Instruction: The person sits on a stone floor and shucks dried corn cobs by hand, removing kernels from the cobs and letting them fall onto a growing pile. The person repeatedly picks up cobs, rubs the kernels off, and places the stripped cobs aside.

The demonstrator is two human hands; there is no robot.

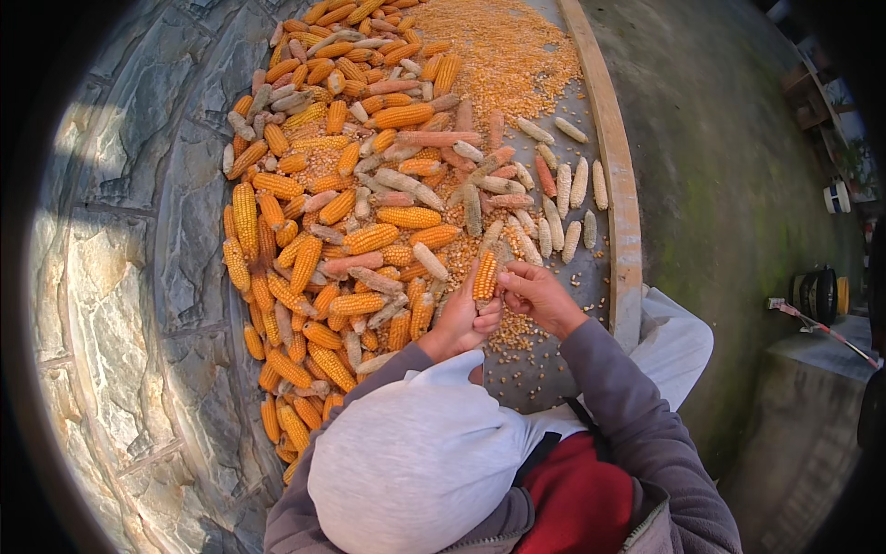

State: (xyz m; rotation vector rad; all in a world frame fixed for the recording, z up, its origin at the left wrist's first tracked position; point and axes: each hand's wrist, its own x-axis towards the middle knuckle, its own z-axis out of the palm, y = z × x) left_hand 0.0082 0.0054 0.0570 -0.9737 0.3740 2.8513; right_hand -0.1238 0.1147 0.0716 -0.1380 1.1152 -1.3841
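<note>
My left hand (462, 318) grips an orange ear of corn (486, 275), which stands tip up with its kernels facing me. Close against the ear's right side, my right hand (540, 294) has its thumb and fingers curled in; whether anything is pinched there cannot be told. Loose corn kernels (519, 336) lie scattered on the grey surface beneath both hands. To the left spreads a heap of orange ears of corn (356, 303), with bare cobs mixed among them. Several stripped pale cobs (564, 190) lie beyond my right hand.
A wooden board (612, 152) edges the grey surface (599, 277) on the right. Loose kernels form a broad pile (505, 52) at the far end. A stone wall (187, 242) rises on the left. My legs in light grey trousers (415, 457) take up the near side.
</note>
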